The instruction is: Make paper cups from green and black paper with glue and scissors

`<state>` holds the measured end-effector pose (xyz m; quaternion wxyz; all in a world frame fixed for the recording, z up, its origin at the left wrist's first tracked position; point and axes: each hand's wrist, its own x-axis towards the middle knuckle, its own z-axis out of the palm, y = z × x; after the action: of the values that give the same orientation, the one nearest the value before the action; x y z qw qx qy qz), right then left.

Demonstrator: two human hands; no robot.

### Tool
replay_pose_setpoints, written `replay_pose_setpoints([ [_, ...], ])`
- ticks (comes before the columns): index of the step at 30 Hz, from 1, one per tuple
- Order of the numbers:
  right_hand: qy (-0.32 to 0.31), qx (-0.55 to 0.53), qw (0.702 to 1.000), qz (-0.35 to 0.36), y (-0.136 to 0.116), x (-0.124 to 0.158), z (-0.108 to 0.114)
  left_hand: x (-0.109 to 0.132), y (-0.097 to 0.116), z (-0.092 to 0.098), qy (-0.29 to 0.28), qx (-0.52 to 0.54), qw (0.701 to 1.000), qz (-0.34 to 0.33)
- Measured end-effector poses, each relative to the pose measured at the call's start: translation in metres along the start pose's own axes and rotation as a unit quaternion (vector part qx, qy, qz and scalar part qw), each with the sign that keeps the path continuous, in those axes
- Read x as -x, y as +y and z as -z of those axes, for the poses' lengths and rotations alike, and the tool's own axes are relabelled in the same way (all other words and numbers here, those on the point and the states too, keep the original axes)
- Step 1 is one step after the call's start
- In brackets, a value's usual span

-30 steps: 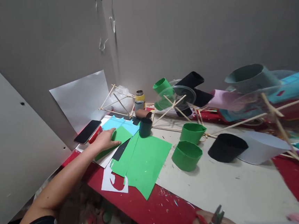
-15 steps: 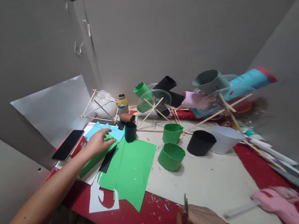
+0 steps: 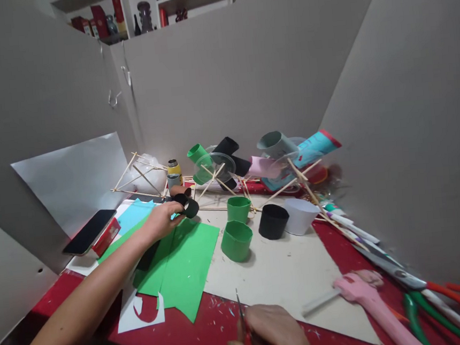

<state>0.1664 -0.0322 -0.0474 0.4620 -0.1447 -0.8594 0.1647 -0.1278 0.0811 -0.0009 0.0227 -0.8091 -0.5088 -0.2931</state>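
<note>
My left hand (image 3: 162,219) reaches out over the green paper sheets (image 3: 181,257) and its fingers pinch the rim of a small dark green paper cylinder (image 3: 190,206), tipping it. My right hand (image 3: 270,334) is closed at the bottom edge, holding red-handled scissors (image 3: 243,321) with the blades pointing up. Two green paper cups (image 3: 236,240) stand just right of the sheets, with a black cup (image 3: 272,221) and a white cup (image 3: 299,215) beyond them.
A phone (image 3: 88,231) lies on a red box at the left beside blue paper. A stick frame with cups (image 3: 217,168), a yellow jar (image 3: 174,168) and paper rolls crowd the back. A pink glue gun (image 3: 365,295) and long scissors (image 3: 425,287) lie at the right.
My left hand moved right from the green sheet and took hold of the dark cylinder, tilting it. The view swung up and right; my right hand with scissors came further into view.
</note>
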Motion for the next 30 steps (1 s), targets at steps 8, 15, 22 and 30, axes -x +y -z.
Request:
replay_pose_setpoints([
  [8, -0.006, -0.043, 0.999, -0.003, 0.000, 0.008, 0.000, 0.047, 0.070, 0.007, 0.069, -0.195, 0.962, -0.176],
  [15, 0.025, -0.029, 0.994, -0.098, -0.008, -0.003, 0.006, 0.068, 0.096, 0.009, 0.169, -0.079, 0.971, -0.147],
  [22, 0.025, 0.041, 0.958, -0.281, 0.003, 0.002, 0.032, 0.072, 0.088, 0.021, 0.162, 0.413, 0.868, 0.225],
  [30, -0.079, 0.215, 0.880, -0.415, 0.025, 0.011, 0.061, 0.071, 0.066, 0.012, 0.117, 0.559, 0.768, 0.289],
])
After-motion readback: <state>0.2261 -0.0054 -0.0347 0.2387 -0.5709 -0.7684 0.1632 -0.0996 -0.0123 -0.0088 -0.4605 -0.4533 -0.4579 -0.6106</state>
